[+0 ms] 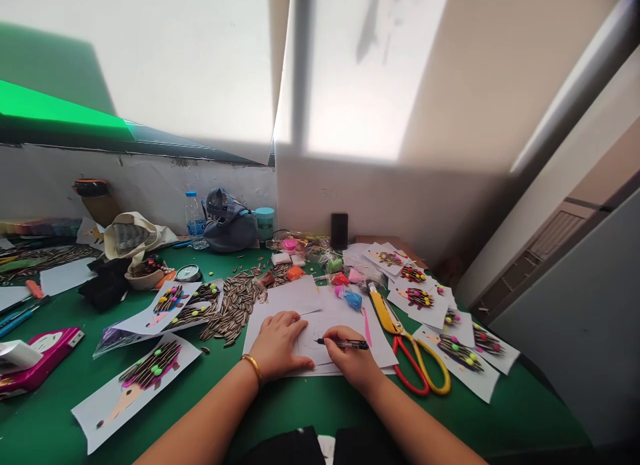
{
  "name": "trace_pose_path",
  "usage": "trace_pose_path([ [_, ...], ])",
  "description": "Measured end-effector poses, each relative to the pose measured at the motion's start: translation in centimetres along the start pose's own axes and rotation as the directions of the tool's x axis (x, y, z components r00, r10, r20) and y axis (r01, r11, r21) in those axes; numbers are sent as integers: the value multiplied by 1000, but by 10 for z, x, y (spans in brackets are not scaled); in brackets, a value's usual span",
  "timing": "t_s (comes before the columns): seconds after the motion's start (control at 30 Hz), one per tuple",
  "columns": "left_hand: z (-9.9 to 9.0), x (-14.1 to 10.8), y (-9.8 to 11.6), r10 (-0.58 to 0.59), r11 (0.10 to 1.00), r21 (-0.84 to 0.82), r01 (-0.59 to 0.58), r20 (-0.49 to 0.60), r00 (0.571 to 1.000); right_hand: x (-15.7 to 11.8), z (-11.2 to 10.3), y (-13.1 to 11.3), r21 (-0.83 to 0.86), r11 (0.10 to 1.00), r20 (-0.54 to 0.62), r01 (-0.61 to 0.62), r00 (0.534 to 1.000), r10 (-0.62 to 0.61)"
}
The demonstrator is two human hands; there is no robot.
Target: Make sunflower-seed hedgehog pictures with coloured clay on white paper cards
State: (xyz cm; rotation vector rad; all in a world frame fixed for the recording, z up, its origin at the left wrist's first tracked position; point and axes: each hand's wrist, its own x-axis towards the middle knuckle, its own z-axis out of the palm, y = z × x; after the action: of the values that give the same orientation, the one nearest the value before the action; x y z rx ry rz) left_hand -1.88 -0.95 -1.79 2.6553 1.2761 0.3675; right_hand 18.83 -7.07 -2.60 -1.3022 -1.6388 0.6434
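Observation:
My left hand (pixel 281 347), with a gold bracelet at its wrist, lies flat with its fingers spread on white paper (pixel 255 328). To its right, my right hand (pixel 350 358) grips a black pen (pixel 353 344), the tip touching the paper near faint lines. Another white sheet (pixel 295 295) lies just beyond my hands. Bits of coloured clay, one of them blue (pixel 353 299), rest behind the pen. Right of the paper are large scissors (pixel 419 355) with red and yellow handles and a yellow utility knife (pixel 385 310).
Striped seeds (pixel 235 301) are piled left of the paper. Hedgehog pictures lie on the left (pixel 135 391) and right (pixel 460 355) of the green table (pixel 200 418). Farther back stand a water bottle (pixel 195 221), a grey bag (pixel 230 225) and a black box (pixel 339 231).

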Motion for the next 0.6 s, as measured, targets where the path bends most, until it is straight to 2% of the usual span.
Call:
trace_pose_path([
  [0.17, 1, 0, -1, -7, 1000, -4, 7, 3, 1000, 3, 7, 4, -24, 999, -8, 32, 999, -32],
  [0.6, 0, 0, 0, -3, 1000, -15, 3, 3, 1000, 6, 7, 6, -73, 997, 32, -2, 999, 5],
])
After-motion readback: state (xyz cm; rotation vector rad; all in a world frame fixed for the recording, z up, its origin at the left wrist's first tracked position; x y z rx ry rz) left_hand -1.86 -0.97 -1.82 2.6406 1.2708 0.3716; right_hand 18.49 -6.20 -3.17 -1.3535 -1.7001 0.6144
